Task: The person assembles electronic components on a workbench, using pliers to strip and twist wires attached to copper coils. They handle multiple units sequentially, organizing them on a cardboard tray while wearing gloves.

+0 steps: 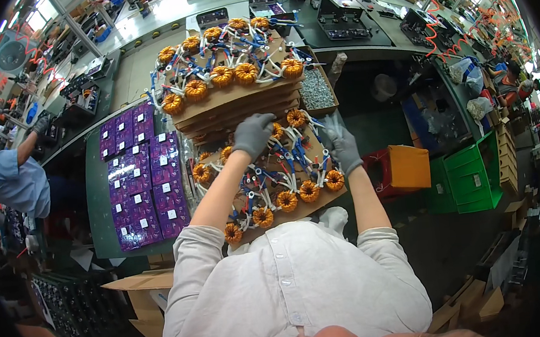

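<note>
My left hand, in a grey glove, reaches over the far part of the nearer cardboard sheet. Its fingers curl down beside a copper-wound toroid coil; what they grip is hidden. At the sheet's right edge, my right hand, also gloved, has its fingers closed around something pale and partly see-through, too blurred to name. Rows of toroid coils with blue, white and red leads lie on this sheet. Behind it, a higher stack of cardboard layers carries more such coils.
Left of the sheets lie purple wrapped packs with white labels. A box of small metal screws stands behind my right hand. An orange-faced box and a green crate are to the right. Another person works at far left.
</note>
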### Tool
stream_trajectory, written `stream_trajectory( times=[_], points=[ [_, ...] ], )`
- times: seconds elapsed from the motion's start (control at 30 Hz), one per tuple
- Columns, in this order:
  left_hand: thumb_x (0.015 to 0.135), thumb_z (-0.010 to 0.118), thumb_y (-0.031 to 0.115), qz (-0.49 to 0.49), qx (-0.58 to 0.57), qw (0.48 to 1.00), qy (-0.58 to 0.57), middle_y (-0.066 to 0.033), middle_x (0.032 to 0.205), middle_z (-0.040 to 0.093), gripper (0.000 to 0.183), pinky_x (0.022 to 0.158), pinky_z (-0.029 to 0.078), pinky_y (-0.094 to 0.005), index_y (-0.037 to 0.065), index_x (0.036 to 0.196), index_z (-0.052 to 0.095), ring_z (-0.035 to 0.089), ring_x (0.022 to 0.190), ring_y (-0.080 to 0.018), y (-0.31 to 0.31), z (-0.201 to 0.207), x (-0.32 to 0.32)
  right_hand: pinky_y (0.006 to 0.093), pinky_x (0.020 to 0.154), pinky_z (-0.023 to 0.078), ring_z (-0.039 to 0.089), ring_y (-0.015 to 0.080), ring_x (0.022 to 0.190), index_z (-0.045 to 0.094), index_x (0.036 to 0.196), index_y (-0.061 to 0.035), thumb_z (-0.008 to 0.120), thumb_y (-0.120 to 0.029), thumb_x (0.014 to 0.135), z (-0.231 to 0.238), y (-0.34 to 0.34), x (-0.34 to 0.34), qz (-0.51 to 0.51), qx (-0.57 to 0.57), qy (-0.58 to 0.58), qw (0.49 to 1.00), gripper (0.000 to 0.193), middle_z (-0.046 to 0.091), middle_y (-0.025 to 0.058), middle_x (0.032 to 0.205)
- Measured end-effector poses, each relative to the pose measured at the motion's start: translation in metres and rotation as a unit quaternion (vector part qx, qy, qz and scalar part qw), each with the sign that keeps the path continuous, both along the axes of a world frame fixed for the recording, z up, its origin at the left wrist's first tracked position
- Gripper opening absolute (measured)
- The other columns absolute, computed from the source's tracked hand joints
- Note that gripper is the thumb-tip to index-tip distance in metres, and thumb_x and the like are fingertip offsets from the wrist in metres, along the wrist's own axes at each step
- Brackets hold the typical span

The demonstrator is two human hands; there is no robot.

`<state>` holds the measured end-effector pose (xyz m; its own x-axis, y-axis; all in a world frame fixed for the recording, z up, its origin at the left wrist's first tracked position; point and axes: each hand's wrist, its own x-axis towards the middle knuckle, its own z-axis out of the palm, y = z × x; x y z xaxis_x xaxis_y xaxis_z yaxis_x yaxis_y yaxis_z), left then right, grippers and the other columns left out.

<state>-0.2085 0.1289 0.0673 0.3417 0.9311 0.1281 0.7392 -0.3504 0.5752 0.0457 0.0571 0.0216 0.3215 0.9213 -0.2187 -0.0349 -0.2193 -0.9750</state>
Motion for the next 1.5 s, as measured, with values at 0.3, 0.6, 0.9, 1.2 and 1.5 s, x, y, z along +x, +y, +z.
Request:
stream_trajectory(
  times=[0.3,0.6,0.9,1.2,1.5],
  points=[
    [0.081,0.055,0.017,-0.233,0.025,0.914,0.330,-0.0059,0.103,0.062,0.025,0.083,0.045,-0.0364,0.020,0.104,0.064,0.057,0.100,-0.0267,0.012,-0.023,0.090,0.0193,0.050,0.037,0.045,0.0022,0.059,0.061,0.102,-0.0059,0.058,-0.024,0.089,-0.017,-0.008,0.009,0.058,-0.009,-0.023,0.998,0.022,0.057,-0.0040,0.076],
    [0.079,0.061,0.018,-0.171,-0.168,0.969,0.066,-0.0153,0.099,0.065,0.024,0.082,0.047,-0.0376,0.006,0.100,0.062,0.062,0.094,-0.0285,0.038,-0.037,0.086,0.0206,0.048,0.035,0.044,0.0025,0.056,0.065,0.097,-0.0076,0.068,-0.027,0.082,-0.012,-0.004,0.013,0.040,-0.013,0.070,0.997,0.025,0.055,-0.0052,0.070],
    [0.078,0.067,0.023,-0.178,-0.254,0.949,-0.051,-0.0119,0.105,0.065,0.038,0.085,0.046,-0.0327,0.007,0.111,0.058,0.062,0.098,-0.0242,0.048,-0.052,0.077,0.0254,0.069,0.045,0.054,0.0082,0.074,0.063,0.100,-0.0017,0.068,-0.019,0.077,-0.019,0.024,-0.004,0.054,0.016,-0.059,0.997,0.029,0.061,0.0024,0.082],
    [0.075,0.068,0.010,-0.106,-0.316,0.928,-0.169,-0.0083,0.100,0.066,0.039,0.082,0.047,-0.0281,0.003,0.113,0.061,0.062,0.089,-0.0150,0.045,-0.049,0.073,0.0241,0.065,0.045,0.053,0.0065,0.070,0.065,0.099,-0.0029,0.068,-0.013,0.075,-0.024,0.033,-0.008,0.056,0.004,-0.097,0.994,0.027,0.061,-0.0002,0.078],
    [0.075,0.070,0.013,-0.101,-0.282,0.938,-0.177,-0.0099,0.101,0.067,0.042,0.080,0.049,-0.0285,0.004,0.114,0.061,0.063,0.089,-0.0163,0.042,-0.054,0.073,0.0236,0.065,0.044,0.053,0.0050,0.072,0.068,0.097,-0.0025,0.070,-0.016,0.077,-0.024,0.042,-0.016,0.030,-0.004,-0.077,0.997,0.024,0.064,-0.0010,0.079]
  ],
)
